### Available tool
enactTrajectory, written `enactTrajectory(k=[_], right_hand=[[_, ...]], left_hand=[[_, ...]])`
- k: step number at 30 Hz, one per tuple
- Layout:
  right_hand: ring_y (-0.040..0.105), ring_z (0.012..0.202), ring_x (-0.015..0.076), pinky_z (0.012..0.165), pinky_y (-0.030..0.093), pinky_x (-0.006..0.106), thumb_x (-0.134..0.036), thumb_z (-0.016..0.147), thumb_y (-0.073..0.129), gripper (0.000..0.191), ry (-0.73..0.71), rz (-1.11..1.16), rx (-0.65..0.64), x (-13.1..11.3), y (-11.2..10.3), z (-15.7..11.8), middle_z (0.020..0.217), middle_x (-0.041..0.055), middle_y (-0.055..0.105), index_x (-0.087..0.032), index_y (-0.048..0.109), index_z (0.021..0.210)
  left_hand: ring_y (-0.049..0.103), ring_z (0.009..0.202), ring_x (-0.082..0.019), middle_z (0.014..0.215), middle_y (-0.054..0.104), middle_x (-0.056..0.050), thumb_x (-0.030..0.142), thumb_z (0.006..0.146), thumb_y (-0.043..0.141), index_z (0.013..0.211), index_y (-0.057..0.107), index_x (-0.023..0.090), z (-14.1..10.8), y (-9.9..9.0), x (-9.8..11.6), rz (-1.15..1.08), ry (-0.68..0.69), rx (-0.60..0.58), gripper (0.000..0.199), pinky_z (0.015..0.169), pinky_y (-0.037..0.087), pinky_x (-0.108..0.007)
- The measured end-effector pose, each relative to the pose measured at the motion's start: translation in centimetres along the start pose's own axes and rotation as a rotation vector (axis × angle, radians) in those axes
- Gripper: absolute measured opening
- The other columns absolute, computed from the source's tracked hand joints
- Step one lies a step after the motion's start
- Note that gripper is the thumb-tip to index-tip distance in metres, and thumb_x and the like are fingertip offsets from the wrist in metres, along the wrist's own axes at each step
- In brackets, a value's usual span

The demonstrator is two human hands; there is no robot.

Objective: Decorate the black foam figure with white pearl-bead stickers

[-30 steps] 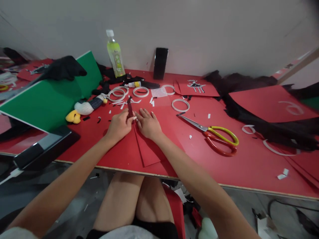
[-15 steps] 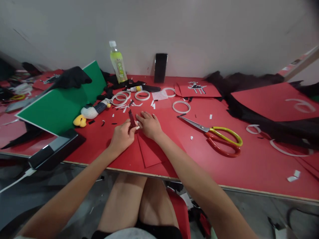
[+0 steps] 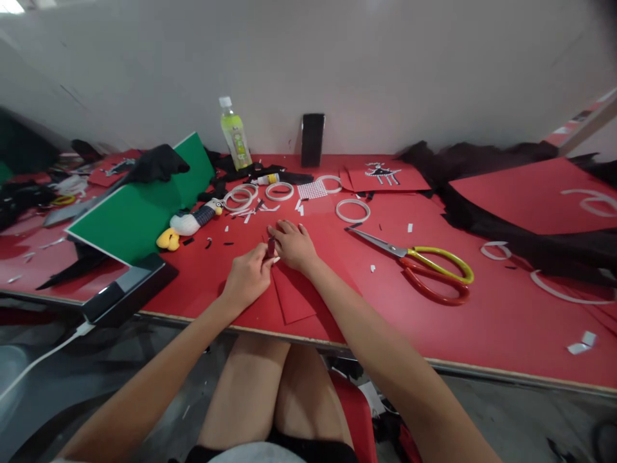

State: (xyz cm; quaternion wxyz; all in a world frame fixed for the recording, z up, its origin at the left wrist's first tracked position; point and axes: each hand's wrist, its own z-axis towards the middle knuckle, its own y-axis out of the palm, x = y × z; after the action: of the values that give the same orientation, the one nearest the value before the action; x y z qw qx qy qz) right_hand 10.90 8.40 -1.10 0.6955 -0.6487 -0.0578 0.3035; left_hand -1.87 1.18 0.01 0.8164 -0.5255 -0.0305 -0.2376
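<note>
A red sheet of folded paper (image 3: 297, 301) lies at the front of the red table (image 3: 380, 315). My left hand (image 3: 247, 275) is closed in a pinch at the left edge of this paper, where a dark red flap (image 3: 270, 248) stands up between the fingers and the other hand. Flat on the upper part of the paper rests my right hand (image 3: 293, 247), its fingers stretched forward. The hands nearly touch, and they hide the paper's upper left part. Large scissors (image 3: 402, 252) with one yellow and one red handle lie to the right, apart from both hands.
Rolls of white tape (image 3: 353, 210) and paper scraps lie beyond the hands. A green board (image 3: 144, 206), a plush toy (image 3: 190, 223) and a black box (image 3: 132, 283) are at left. Behind stand a bottle (image 3: 236, 138) and a phone (image 3: 313, 140). Black cloth (image 3: 486, 225) lies at right.
The dark red flap at my left hand, which stood higher and leaned left, now looks shorter and closer to my right hand. The whole view has shifted slightly.
</note>
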Motion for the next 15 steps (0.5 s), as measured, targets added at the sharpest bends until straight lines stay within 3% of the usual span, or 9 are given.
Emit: enactTrajectory(k=[15], right_hand=[[0.033,0.134,0.023,0.109,0.024,0.046,-0.032,0.095,0.035,0.042,-0.003,-0.013,0.036,-0.05,0.29,-0.17,0.144,0.0093,0.041,-0.023,0.044,0.135]], left_hand=[[0.068,0.072,-0.021,0.079,0.069,-0.008,0.019,0.082,0.049,0.083,0.057,0.018,-0.51,-0.07,-0.11,-0.017,-0.038,0.005,0.007,0.065,0.05,-0.027]])
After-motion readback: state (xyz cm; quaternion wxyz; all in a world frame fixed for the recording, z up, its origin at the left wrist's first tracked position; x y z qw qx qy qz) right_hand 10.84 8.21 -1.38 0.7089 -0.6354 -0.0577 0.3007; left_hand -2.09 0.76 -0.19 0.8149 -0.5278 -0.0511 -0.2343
